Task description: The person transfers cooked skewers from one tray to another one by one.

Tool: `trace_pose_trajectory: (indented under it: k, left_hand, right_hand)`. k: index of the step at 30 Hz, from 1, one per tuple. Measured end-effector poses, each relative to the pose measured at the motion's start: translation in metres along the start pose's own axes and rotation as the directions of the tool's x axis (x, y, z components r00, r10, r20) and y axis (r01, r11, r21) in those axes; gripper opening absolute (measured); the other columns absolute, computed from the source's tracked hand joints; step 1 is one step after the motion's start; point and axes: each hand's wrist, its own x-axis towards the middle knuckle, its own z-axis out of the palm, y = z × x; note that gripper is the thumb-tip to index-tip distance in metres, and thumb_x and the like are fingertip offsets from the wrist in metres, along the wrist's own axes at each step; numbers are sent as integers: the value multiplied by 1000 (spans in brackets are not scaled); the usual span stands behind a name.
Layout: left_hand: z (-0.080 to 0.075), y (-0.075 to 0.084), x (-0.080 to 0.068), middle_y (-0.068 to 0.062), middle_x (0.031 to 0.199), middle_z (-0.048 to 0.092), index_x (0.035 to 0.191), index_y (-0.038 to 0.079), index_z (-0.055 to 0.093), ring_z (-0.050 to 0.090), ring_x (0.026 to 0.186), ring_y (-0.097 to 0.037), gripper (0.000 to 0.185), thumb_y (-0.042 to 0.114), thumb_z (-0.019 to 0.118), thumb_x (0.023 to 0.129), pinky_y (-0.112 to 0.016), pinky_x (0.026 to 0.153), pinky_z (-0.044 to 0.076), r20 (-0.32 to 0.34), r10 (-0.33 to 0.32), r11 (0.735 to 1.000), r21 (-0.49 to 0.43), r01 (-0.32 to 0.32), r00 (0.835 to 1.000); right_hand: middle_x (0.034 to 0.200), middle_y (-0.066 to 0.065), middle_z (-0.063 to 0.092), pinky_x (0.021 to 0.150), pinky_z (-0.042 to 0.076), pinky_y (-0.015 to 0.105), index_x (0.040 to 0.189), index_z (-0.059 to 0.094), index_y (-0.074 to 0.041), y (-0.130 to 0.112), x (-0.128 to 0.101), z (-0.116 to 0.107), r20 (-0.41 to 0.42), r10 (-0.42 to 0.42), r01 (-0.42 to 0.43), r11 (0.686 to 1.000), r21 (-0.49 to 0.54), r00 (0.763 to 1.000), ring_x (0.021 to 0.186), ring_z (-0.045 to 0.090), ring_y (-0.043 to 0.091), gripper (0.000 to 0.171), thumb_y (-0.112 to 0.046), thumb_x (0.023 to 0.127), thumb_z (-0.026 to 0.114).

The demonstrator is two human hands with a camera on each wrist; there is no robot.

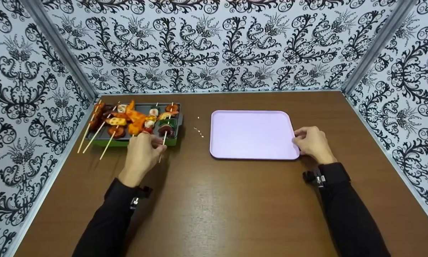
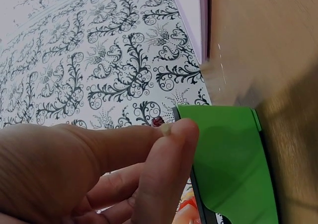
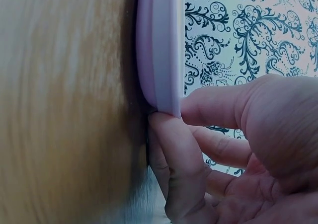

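A grey tray with green sides (image 1: 176, 119) at the table's left holds several food skewers (image 1: 128, 119). My left hand (image 1: 156, 142) pinches the bare wooden stick of the rightmost skewer (image 1: 166, 129) at the tray's near edge. In the left wrist view thumb and forefinger of the left hand (image 2: 171, 129) close on the stick's end (image 2: 163, 130) beside the green tray wall (image 2: 228, 159). An empty pink tray (image 1: 251, 134) lies right of centre. My right hand (image 1: 297, 137) grips its right rim; thumb below and finger on top of the pink tray rim (image 3: 159, 50) show close up.
Patterned black-and-white walls (image 1: 214, 46) close in the brown table (image 1: 217, 200) on three sides. A few pale crumbs (image 1: 200, 131) lie between the two trays. Three skewer sticks (image 1: 92, 141) overhang the food tray's near left edge.
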Motion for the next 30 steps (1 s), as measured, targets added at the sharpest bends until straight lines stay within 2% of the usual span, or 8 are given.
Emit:
trace_pose_trajectory:
  k: [6, 15, 23, 30]
  left_hand:
    - [0, 5, -2, -10, 88, 79, 99, 2, 81, 74, 80, -27, 15, 15, 82, 92, -46, 75, 60, -12, 3, 1000, -10, -3, 1000]
    - [4, 16, -4, -7, 88, 79, 99, 6, 82, 73, 80, -27, 15, 18, 83, 92, -45, 76, 57, -85, 15, 1000, -7, -15, 996]
    - [10, 30, -4, -3, 87, 80, 103, 6, 82, 73, 74, -19, 17, 19, 84, 92, -42, 79, 56, -67, 43, 995, -83, -48, 997]
    - [25, 44, -1, 2, 86, 80, 101, 10, 83, 73, 73, -13, 16, 18, 87, 88, -38, 73, 57, -74, 77, 986, -144, -87, 994]
  right_hand:
    - [101, 18, 71, 56, 58, 29, 120, 72, 0, 1, -1, -1, 4, 22, -22, 1000, 4, 1000, 72, 69, 22, 27, -12, 96, 69]
    - [102, 20, 71, 57, 59, 30, 120, 72, 1, -2, 2, 1, 12, 38, -38, 999, 17, 999, 75, 70, 24, 28, -12, 96, 69]
    - [105, 23, 73, 59, 61, 30, 121, 72, 2, -3, 3, 3, 24, 49, -50, 997, 66, 999, 83, 71, 28, 29, -11, 95, 71]
    - [105, 22, 74, 58, 60, 29, 119, 72, 2, 1, 3, 1, 21, 40, -41, 997, 60, 999, 84, 71, 26, 28, -11, 94, 72]
